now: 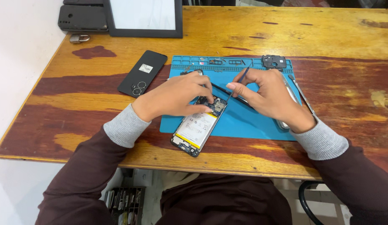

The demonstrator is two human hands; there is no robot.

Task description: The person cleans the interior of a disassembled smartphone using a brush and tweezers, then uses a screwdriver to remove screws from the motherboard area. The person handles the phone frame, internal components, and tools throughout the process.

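On the blue mat (248,121) we see one opened phone (198,127): our left hand (177,95) fingers press its top, our right hand (265,93) pinches one thin tool (240,85); one back cover (142,73) lies at ten o'clock.

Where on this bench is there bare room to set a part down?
Bare wood right of the blue mat, and between the black back cover and the left edge. Crowded mid-mat: left hand and right hand over the opened phone.
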